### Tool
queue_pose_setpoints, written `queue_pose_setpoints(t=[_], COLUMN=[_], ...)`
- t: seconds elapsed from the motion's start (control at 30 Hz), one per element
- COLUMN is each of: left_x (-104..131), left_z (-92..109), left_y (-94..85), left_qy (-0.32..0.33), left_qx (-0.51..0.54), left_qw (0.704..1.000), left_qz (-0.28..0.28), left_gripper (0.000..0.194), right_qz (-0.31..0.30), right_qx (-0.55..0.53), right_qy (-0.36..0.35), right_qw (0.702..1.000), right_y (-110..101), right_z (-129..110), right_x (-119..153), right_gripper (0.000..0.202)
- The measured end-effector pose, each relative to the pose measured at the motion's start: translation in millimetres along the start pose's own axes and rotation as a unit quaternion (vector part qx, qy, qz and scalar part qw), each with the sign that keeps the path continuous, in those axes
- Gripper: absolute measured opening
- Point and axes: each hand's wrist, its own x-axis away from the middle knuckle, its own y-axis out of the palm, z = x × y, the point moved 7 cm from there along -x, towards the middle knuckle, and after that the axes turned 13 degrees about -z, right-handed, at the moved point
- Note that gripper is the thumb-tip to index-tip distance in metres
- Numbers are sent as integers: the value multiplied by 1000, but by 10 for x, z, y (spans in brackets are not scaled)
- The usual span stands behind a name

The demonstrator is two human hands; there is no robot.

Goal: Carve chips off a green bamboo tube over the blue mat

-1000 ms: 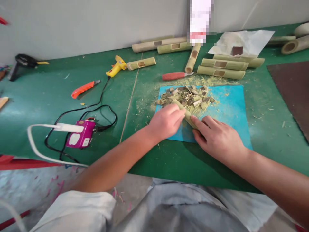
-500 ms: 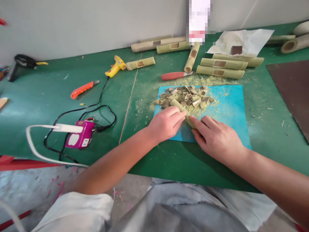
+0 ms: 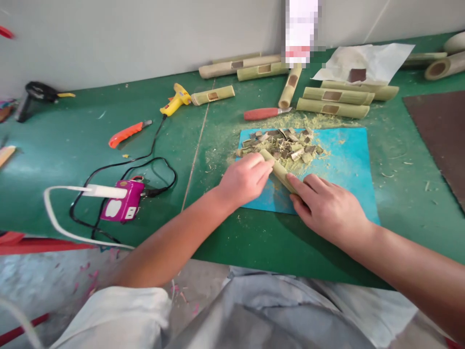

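A pale green bamboo tube lies slanted over a blue sheet. My right hand grips its near end, thumb and fingers pressed around it. At the far end is my left hand, its fingers closed together against the tube; whether anything small is pinched in them is hidden. Bamboo chips and dust are heaped on the sheet just beyond the tube.
Behind the sheet lie a red-handled knife and several notched bamboo tubes. To the left are a yellow glue gun, an orange cutter and a purple power adapter with cables. A brown board lies at the right.
My left hand has slid left and slightly up along the tube, towards its far end, uncovering more of the tube's middle. My right hand has hardly moved.
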Motion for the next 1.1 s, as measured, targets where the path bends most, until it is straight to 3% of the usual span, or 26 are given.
queue_pose_setpoints(t=[0.13,0.47,0.6,0.7,0.83,0.97,1.1], left_x=[10,-9,-4,-4,12,-4,1], left_z=[17,111,85,122,73,121,69], left_y=[-41,5,-36,13,-41,-6,-37], left_qy=[-7,22,-2,28,-4,31,0], left_qx=[-5,-9,-25,-22,-34,-27,-23], left_qw=[999,1000,999,999,999,999,1000], left_qz=[31,-2,21,-12,28,0,17], left_gripper=[28,28,30,29,30,29,30], right_qz=[7,5,9,11,14,19,20], right_qx=[1,-3,-3,-2,0,1,0], right_qy=[0,-1,-6,-11,-9,-14,-11], right_qw=[1000,1000,1000,1000,1000,1000,1000], right_y=[-10,8,-6,-7,-7,-16,-21], right_z=[2,0,-12,-19,-8,-13,-18], right_x=[2,1,-8,-6,3,5,2], right_gripper=[34,34,34,34,34,33,33])
